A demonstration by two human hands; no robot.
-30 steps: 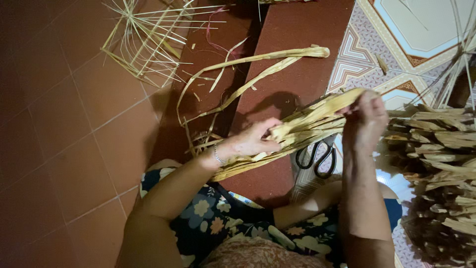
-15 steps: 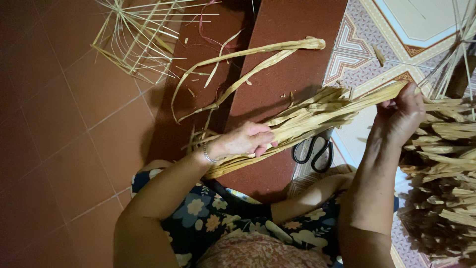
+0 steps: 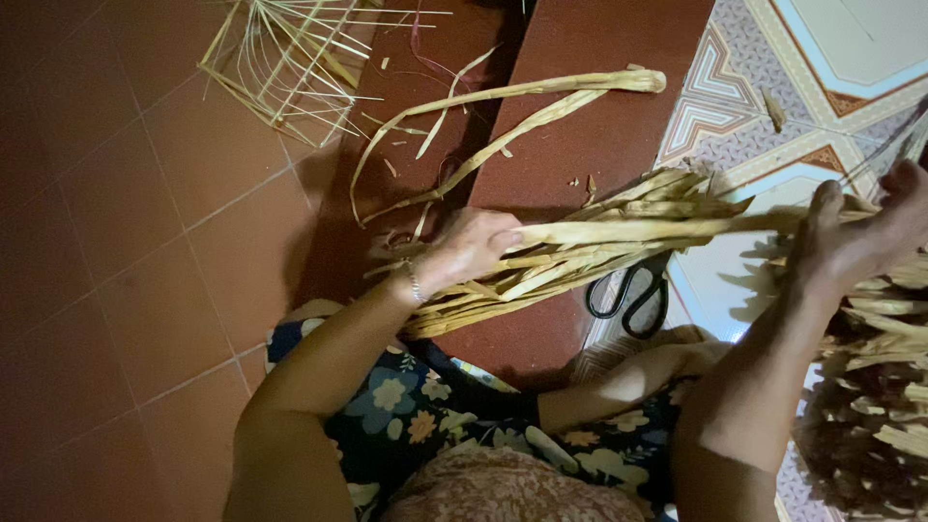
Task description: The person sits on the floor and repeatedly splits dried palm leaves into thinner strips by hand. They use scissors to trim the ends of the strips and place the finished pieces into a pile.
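Here: dried leaf strips (image 3: 619, 237) stretched between hands, left (image 3: 469, 249), right (image 3: 855, 237).

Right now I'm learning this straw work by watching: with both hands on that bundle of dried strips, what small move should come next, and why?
Probably pull the right hand a little further out while the left hand clamps the bundle of dried strips. One long strip already runs taut between the hands, so it looks close to sliding free.
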